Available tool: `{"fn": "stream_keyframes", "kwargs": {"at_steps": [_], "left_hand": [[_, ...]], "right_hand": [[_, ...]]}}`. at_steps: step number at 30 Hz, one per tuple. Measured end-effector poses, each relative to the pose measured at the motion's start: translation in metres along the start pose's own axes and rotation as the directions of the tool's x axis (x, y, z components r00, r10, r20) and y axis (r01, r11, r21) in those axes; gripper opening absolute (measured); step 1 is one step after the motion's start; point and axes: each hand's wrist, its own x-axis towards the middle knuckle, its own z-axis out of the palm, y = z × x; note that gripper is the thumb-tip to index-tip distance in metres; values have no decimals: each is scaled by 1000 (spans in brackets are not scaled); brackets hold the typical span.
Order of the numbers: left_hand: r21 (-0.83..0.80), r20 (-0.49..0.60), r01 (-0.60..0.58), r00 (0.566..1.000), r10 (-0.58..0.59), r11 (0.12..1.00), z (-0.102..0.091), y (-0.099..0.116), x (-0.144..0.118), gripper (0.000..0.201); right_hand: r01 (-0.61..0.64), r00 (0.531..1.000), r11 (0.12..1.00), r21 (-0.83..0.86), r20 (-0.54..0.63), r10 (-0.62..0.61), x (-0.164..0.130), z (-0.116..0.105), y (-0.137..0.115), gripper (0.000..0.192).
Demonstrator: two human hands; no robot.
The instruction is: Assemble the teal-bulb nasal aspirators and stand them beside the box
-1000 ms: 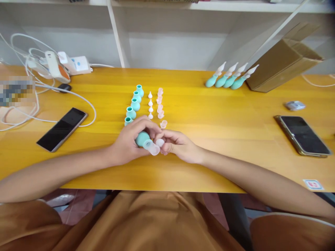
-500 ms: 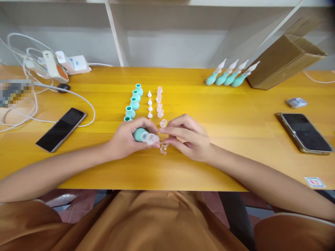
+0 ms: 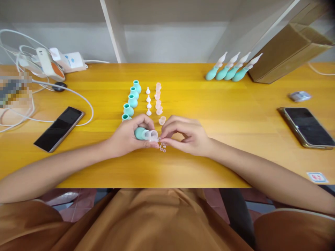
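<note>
My left hand (image 3: pixel 128 137) grips a teal rubber bulb (image 3: pixel 141 133) lying sideways, with a clear collar (image 3: pixel 153 135) on its neck that points right. My right hand (image 3: pixel 187 135) is right beside it. Its thumb and forefinger are pinched at the collar's mouth, seemingly on a tiny clear ring. Several more tiny clear rings (image 3: pixel 163 147) lie on the yellow table (image 3: pixel 209 164) just below those fingertips. Behind my hands run a row of teal bulbs (image 3: pixel 132 98), a row of white tips (image 3: pixel 148 101) and a row of pinkish collars (image 3: pixel 158 97). One loose collar (image 3: pixel 162 120) sits nearest.
Several assembled teal aspirators (image 3: pixel 230 71) lean at the back right, next to a cardboard box (image 3: pixel 285 52). One phone (image 3: pixel 59 128) lies on the left and another phone (image 3: pixel 307 127) on the right. A power strip with cables (image 3: pixel 49 64) sits at the back left. A small wrapped packet (image 3: pixel 299 96) lies at the right.
My right hand lifted off the bulb, opened over the tiny rings, then pinched shut again at the collar's mouth. My left hand kept hold of the bulb and barely moved.
</note>
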Motion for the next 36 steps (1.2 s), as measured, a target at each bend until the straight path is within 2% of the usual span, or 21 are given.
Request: {"fn": "stream_keyframes", "kwargs": {"at_steps": [3, 5, 8, 10, 13, 17, 19, 22, 25, 28, 31, 32, 34, 36], "left_hand": [[126, -16, -14, 1000, 16, 992, -4, 3, 1, 45], [219, -22, -45, 998, 51, 975, -5, 4, 1, 37], [306, 2, -104, 994, 109, 946, -5, 4, 0, 23], [326, 28, -134, 991, 132, 936, -3, 3, -1, 18], [344, 49, -161, 987, 154, 925, -1, 3, -1, 17], [386, 45, -193, 981, 190, 902, -2, 2, 0, 15], [418, 58, -258, 965, 258, 871, -3, 0, 1, 15], [448, 103, -393, 915, 390, 803, -4, -4, -1, 21], [488, 166, -447, 891, 423, 750, -1, -5, -5, 15], [496, 197, -460, 885, 421, 736, -1, 1, -7, 8], [491, 171, -419, 906, 387, 764, -9, 16, -7, 13], [517, 144, -394, 915, 377, 760, -15, 22, -6, 18], [612, 23, -320, 921, 388, 723, -28, 34, -4, 20], [653, -113, -228, 914, 390, 723, -42, 42, -2, 24]], "right_hand": [[-140, 985, 989, 38, 104, 135, 3, -10, 1, 8], [-210, 951, 977, -34, 224, 212, 4, -15, 3, 8], [-216, 895, 961, -172, 359, 265, 3, -16, 6, 3], [-206, 872, 953, -222, 400, 281, 1, -15, 7, 8], [-204, 878, 953, -224, 388, 279, 2, -14, 6, 9], [-299, 914, 945, -130, 245, 322, 6, -17, 0, 10], [-403, 893, 915, -10, 214, 396, 7, -13, -3, 12], [-563, 821, 803, 196, 242, 517, 3, 1, -4, 29], [-626, 780, 713, 315, 249, 575, -2, 16, -1, 34], [-603, 798, 733, 316, 254, 547, -5, 21, 0, 26], [-516, 852, 821, 245, 247, 462, -3, 15, 0, 17], [-481, 871, 847, 224, 233, 433, -2, 12, 0, 16], [-435, 897, 879, 197, 181, 404, 0, 5, 1, 14], [-433, 901, 881, 189, 106, 420, 3, -1, 2, 9]]}}
